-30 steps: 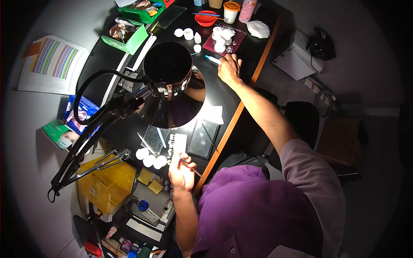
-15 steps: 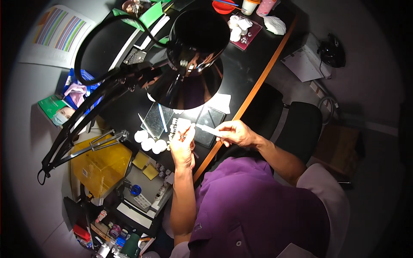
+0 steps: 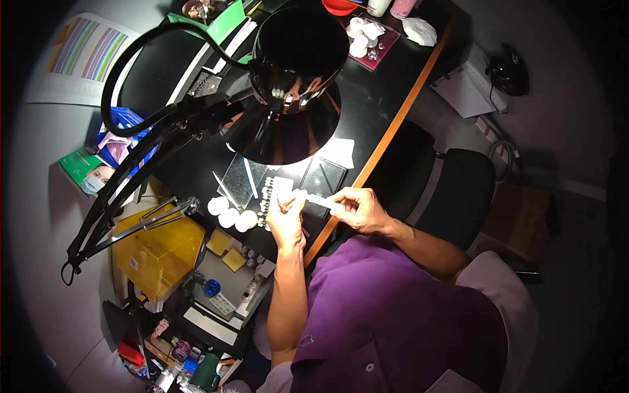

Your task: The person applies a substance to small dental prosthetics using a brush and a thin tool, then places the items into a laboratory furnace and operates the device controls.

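Observation:
My right hand (image 3: 356,208) pinches a slim white pen-like tube (image 3: 321,202), its far end at the fingertips of my left hand (image 3: 286,219). My left fingers are pinched around something small that glare and the fingers hide. Beside them, under the lamp, are a row of small tooth-shaped pieces (image 3: 267,196), several round white pots (image 3: 227,216), a glass slab (image 3: 236,178) with thin sticks, and a dark rectangular tile (image 3: 334,178).
A black lamp (image 3: 288,118) on a jointed arm hangs over the desk (image 3: 373,92). Green boxes (image 3: 223,26), a maroon tray (image 3: 386,49) and a red bowl (image 3: 337,6) sit farther back. A yellow box (image 3: 157,255) is left, a chair (image 3: 458,196) right.
My right hand has come from the back of the desk to my left hand, bringing the white tube. My left hand has risen slightly toward the right.

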The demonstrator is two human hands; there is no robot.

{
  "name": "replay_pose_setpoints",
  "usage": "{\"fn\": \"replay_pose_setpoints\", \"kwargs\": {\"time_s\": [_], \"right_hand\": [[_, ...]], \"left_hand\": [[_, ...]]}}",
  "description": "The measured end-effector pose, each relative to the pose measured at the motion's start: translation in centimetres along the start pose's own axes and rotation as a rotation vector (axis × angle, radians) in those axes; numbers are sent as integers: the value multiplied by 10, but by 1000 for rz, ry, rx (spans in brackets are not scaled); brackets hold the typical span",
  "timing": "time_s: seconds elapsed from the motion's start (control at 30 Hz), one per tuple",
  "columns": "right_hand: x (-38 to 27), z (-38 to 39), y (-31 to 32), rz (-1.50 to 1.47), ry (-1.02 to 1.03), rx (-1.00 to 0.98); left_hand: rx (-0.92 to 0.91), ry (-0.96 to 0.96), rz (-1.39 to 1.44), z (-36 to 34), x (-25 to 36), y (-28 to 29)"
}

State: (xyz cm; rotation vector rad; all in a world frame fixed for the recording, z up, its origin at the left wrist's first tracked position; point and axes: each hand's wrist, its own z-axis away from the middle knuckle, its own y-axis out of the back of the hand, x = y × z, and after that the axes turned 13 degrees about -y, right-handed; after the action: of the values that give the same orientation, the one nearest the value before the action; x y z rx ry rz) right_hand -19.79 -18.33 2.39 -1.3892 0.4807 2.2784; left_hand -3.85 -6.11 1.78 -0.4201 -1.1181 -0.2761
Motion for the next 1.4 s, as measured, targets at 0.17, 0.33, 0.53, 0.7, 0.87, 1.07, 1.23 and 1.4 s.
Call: {"fn": "replay_pose_setpoints", "kwargs": {"time_s": [0.17,0.33,0.53,0.7,0.87,1.07,1.23,1.4], "right_hand": [[15,5,9,218,110,212],[18,15,22,155,29,232],[15,21,20,-219,-152,96],[17,16,8,-305,-137,116],[-14,15,-28,-186,-84,153],[-32,9,-61,-262,23,195],[-29,1,-63,-177,-59,198],[-41,4,-60,-297,-3,146]], "left_hand": [[62,-266,-237,-19,-25,21],[-13,-355,-707,-32,-29,35],[-50,-314,-711,-38,-38,48],[-8,167,-41,-29,-22,62],[-31,184,418,-3,-6,47],[42,70,374,12,-3,25],[-19,5,353,18,-1,21],[-64,-36,321,22,2,22]]}}
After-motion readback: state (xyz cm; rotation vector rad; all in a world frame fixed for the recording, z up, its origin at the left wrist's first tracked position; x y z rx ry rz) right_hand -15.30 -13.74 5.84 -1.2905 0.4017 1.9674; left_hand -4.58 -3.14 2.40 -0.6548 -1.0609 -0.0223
